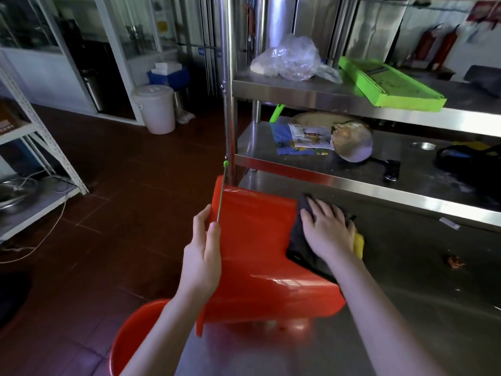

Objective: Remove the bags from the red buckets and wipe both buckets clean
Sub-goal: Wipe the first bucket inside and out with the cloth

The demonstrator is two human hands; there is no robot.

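A red bucket (pixel 252 256) lies on its side at the left end of the steel table (pixel 423 280). My left hand (pixel 202 253) grips its left edge, next to the thin metal handle (pixel 221 196) with a green tip. My right hand (pixel 326 229) lies flat, fingers spread, pressing a dark cloth (pixel 301 248) with a yellow underside against the bucket's side. A second red bucket (pixel 130 340) stands on the floor below the table's corner, partly hidden by my left arm. A crumpled clear plastic bag (pixel 290 59) lies on the upper shelf.
Steel shelves rise behind the table, holding a green slicer board (pixel 390 84), a round pan (pixel 352 142) and papers (pixel 303 139). A steel post (pixel 230 104) stands by the bucket. A white lidded bin (pixel 157 108) and a white rack (pixel 40 147) stand on the brown tiled floor.
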